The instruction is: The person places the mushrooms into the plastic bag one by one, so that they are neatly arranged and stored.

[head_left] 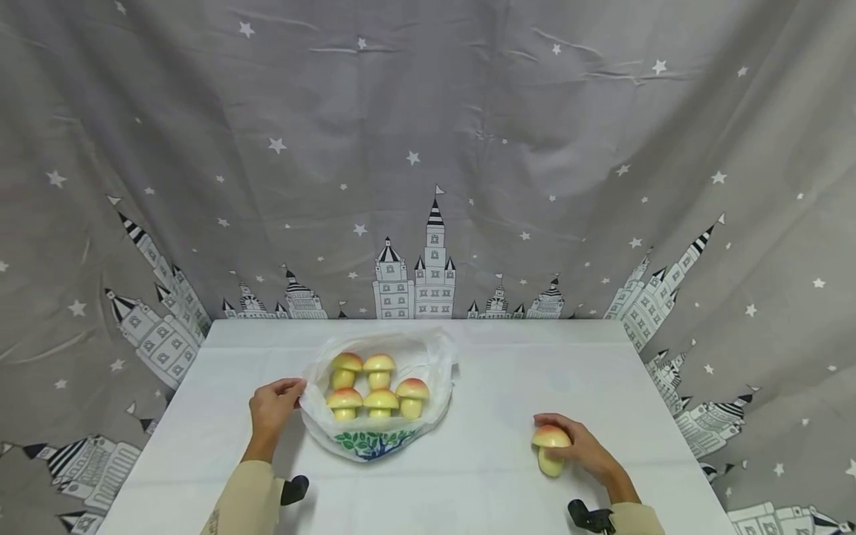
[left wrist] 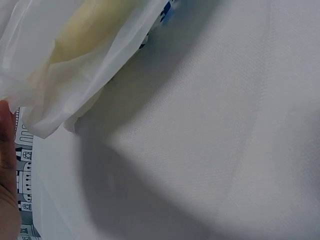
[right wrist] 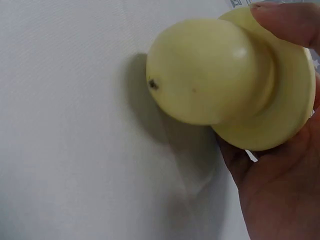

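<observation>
At the left edge of a white plastic bag point(head_left: 428, 412), my left hand point(head_left: 273, 409) pinches the rim between thumb and fingers. The bag lies spread with its mouth facing up, and a green and blue tree print shows on its near side. Inside sit several toy mushrooms point(head_left: 380, 401) with yellow stems and red-tinged caps. Off to the right, my right hand point(head_left: 578, 442) grips another toy mushroom point(head_left: 551, 461) by its cap. In the right wrist view, the pale stem point(right wrist: 200, 72) of that mushroom points away from the palm, with a dark spot at its end.
A white-covered table point(head_left: 495, 475) carries everything. Behind and beside it hangs a grey curtain point(head_left: 321, 186) printed with stars and castles. Black wrist-worn devices point(head_left: 294, 490) show near both sleeves.
</observation>
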`<control>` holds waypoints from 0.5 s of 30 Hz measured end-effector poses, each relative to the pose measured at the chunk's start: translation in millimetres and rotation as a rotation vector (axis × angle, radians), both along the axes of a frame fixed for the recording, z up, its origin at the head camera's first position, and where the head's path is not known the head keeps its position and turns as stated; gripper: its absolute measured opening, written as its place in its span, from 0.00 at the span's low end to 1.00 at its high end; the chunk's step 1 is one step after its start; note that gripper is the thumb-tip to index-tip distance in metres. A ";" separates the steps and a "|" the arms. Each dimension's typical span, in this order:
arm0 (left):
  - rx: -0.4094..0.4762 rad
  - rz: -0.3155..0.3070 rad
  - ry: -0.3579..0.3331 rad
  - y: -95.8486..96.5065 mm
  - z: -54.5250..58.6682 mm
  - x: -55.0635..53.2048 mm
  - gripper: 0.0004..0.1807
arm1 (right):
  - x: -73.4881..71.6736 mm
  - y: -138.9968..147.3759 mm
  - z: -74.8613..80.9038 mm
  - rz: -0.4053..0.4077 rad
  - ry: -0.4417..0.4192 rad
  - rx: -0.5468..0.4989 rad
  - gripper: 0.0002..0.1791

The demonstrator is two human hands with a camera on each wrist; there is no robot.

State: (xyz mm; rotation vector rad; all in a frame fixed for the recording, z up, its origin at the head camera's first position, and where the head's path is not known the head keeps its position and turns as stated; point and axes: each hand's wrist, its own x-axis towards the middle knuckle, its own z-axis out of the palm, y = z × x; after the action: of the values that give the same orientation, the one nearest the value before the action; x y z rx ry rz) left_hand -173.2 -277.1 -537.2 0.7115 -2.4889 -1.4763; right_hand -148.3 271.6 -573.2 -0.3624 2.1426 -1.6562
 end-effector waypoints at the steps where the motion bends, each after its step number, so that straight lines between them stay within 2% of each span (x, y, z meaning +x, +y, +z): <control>1: -0.002 0.000 0.000 0.1 0.4 0.4 0.16 | 0.4 0.1 -0.2 -0.004 -0.008 -0.008 0.35; 10: 0.002 -0.016 -0.001 2.1 0.3 1.3 0.17 | 5.9 6.5 -5.8 -0.101 0.020 0.001 0.37; 15: -0.011 -0.011 -0.001 2.9 -0.1 0.6 0.16 | 8.6 4.2 -8.5 -0.209 0.007 0.030 0.37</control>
State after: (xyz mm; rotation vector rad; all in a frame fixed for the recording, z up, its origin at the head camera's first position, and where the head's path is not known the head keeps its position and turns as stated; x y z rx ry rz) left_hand -172.7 -274.2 -537.3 0.6979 -2.5041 -1.4660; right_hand -139.7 275.8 -581.6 -0.1386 2.2732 -1.7326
